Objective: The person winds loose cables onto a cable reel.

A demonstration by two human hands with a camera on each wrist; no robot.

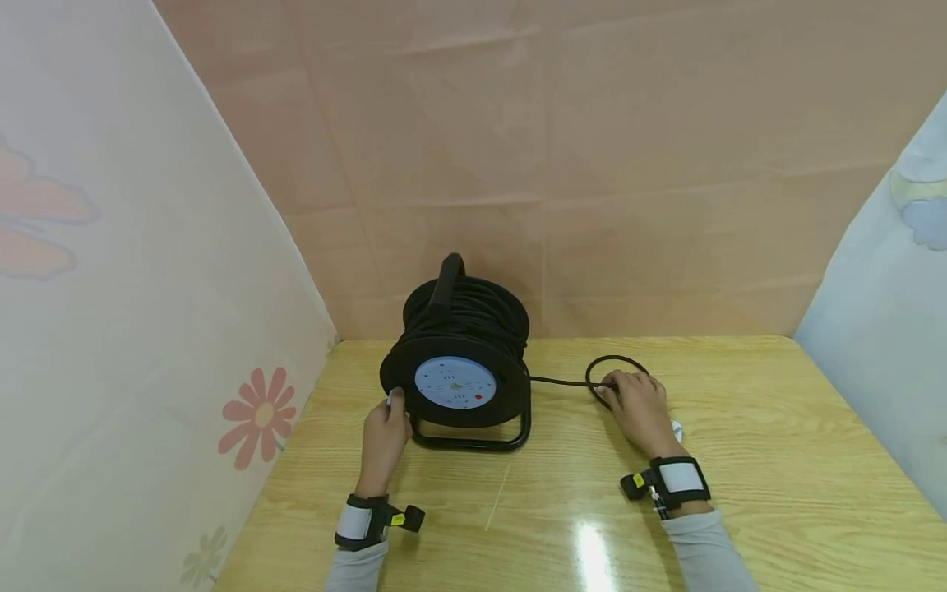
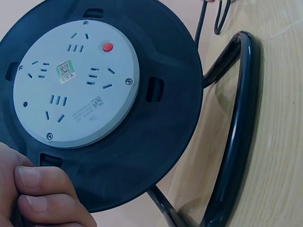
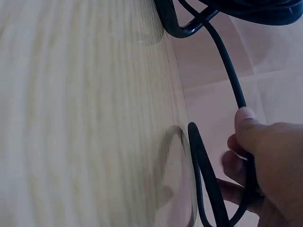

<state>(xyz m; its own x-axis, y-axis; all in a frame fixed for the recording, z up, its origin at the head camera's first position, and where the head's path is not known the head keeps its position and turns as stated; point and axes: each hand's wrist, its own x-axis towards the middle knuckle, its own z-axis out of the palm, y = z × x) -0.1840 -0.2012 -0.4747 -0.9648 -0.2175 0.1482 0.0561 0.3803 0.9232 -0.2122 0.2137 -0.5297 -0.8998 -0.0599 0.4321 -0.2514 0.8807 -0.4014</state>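
Note:
A black cable reel (image 1: 455, 353) stands on its tubular frame (image 2: 236, 118), black cord wound thickly on its drum. Its front carries a pale round socket panel (image 2: 75, 85) with a red button (image 2: 108, 47). At the lower left of the front disc, my left hand (image 1: 386, 432) curls its fingers round a grip on the reel, mostly hidden inside the hand. To the right of the reel, my right hand (image 1: 639, 411) holds the black cable (image 3: 227, 66) between thumb and fingers. From the drum the cable runs to that hand, and a loose loop (image 1: 610, 357) lies around it.
The wood-grain table (image 1: 777, 460) extends on both sides of the reel. Behind it hangs a tan cloth backdrop (image 1: 666, 164); a flowered white panel (image 1: 148, 288) borders the left. A small white object (image 1: 676, 430) shows partly behind the right hand.

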